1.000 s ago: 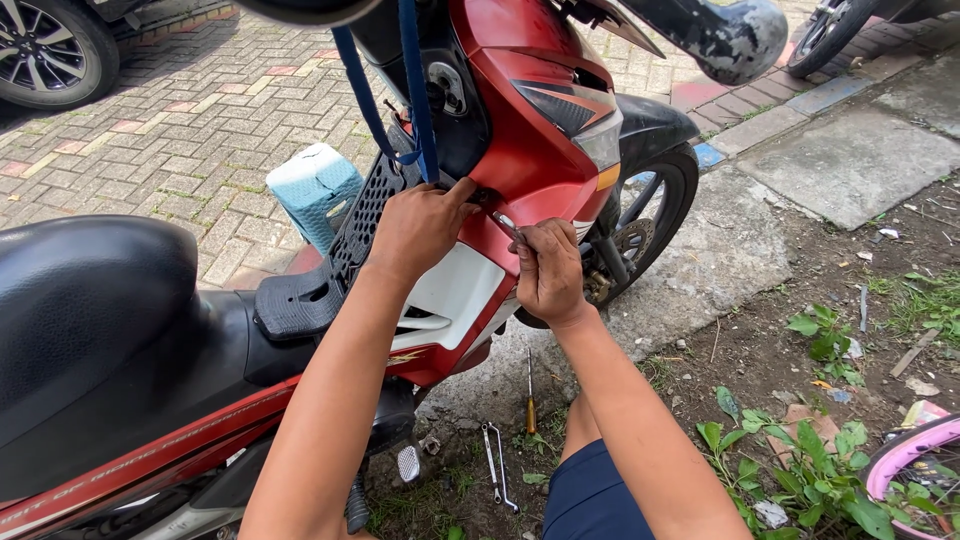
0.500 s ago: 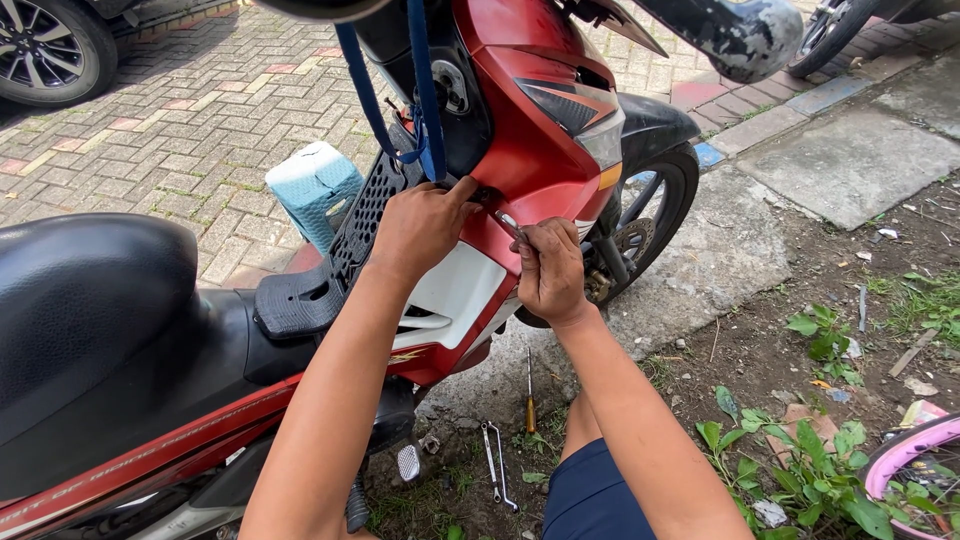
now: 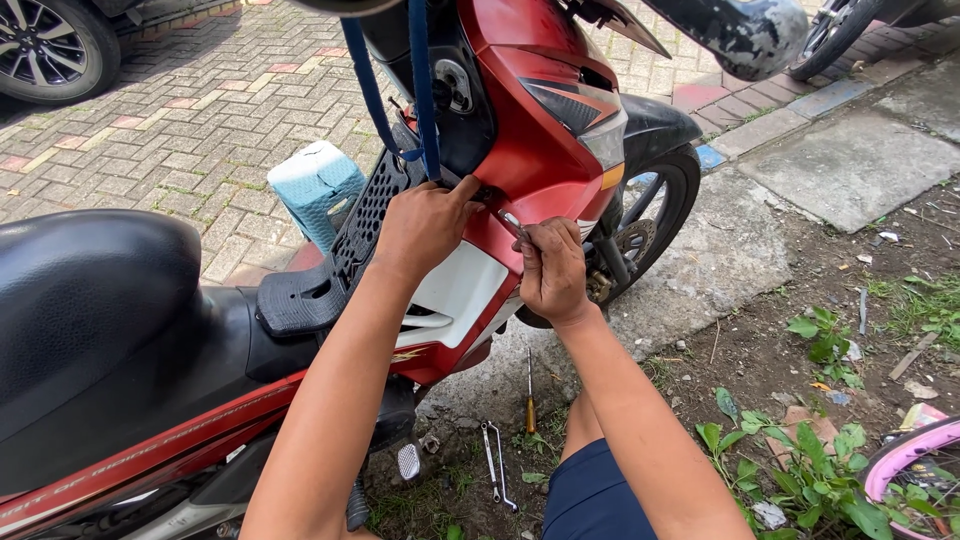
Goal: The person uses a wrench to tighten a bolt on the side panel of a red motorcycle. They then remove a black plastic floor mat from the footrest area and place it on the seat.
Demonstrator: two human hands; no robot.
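Centre frame: left hand (image 3: 425,228) fingers pressed on glossy red plastic motorcycle fairing (image 3: 530,150); right hand (image 3: 552,270) clenched around slim metal tool (image 3: 513,224) (tip hidden).

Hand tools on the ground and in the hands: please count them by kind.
Yellow-handled screwdriver on the ground: 1
Silver metal wrenches on the ground: 2
Slim metal tool in the right hand: 1
Total: 4

A slim metal tool (image 3: 513,226) — silvery, tilted — was pressed against the red side panel (image 3: 520,150) of the motorcycle, its tip at the panel's edge, just beside a dark opening.
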